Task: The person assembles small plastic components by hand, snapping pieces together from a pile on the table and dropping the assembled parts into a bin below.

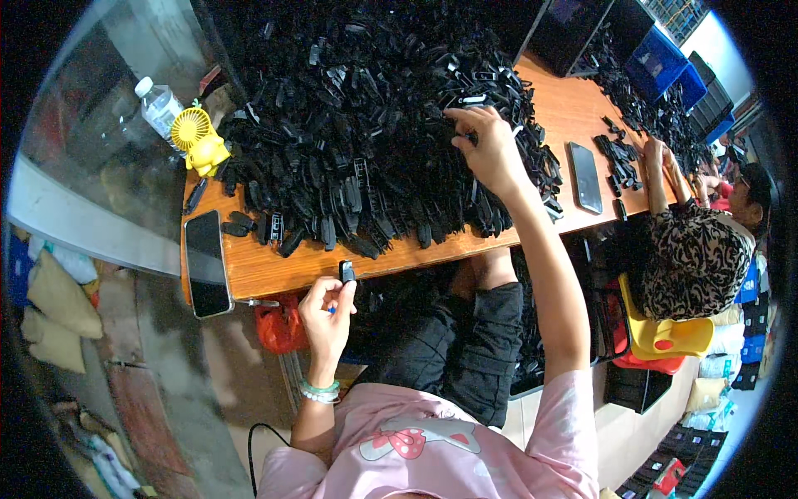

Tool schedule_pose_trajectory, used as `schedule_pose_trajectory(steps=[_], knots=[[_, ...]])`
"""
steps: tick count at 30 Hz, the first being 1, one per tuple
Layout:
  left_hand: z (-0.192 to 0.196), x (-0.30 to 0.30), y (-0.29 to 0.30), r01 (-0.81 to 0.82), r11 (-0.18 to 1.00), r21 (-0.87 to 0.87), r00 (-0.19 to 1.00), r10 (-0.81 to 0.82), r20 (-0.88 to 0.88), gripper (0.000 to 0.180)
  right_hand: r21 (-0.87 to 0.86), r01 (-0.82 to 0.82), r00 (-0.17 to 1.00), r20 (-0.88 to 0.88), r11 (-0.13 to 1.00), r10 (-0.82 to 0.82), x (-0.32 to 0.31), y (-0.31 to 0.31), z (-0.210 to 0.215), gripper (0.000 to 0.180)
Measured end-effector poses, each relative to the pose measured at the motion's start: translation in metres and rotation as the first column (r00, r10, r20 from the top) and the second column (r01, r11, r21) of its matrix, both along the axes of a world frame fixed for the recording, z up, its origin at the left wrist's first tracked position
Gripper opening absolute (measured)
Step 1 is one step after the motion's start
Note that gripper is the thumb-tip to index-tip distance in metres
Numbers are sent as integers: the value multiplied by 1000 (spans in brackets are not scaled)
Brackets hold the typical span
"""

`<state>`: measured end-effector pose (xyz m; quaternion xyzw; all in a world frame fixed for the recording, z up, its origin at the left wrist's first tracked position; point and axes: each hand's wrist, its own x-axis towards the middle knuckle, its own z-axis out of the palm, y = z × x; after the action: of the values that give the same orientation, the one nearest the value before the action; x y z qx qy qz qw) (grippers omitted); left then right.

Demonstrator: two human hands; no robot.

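While left hand fingers pinch a black clip, right hand seemingly grips heap parts.

Small black plastic clip, upright, at table edge, beside black heap.

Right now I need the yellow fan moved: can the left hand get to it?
Probably yes. The left hand holds a small black part at the table edge; bare wood and a phone lie between it and the yellow fan.
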<state>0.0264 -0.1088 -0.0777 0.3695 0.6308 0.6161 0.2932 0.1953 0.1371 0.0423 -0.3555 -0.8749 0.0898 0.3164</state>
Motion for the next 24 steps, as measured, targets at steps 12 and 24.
schedule_pose_trajectory(steps=[12,24], knots=[[25,13,-5,-24,995,97,991,11,137,8,19,147,960,-244,989,-138,2,7,-12,46],[43,22,9,288,878,383,731,-460,504,30,-341,-466,867,-361,816,344,14,-115,-28,4]])
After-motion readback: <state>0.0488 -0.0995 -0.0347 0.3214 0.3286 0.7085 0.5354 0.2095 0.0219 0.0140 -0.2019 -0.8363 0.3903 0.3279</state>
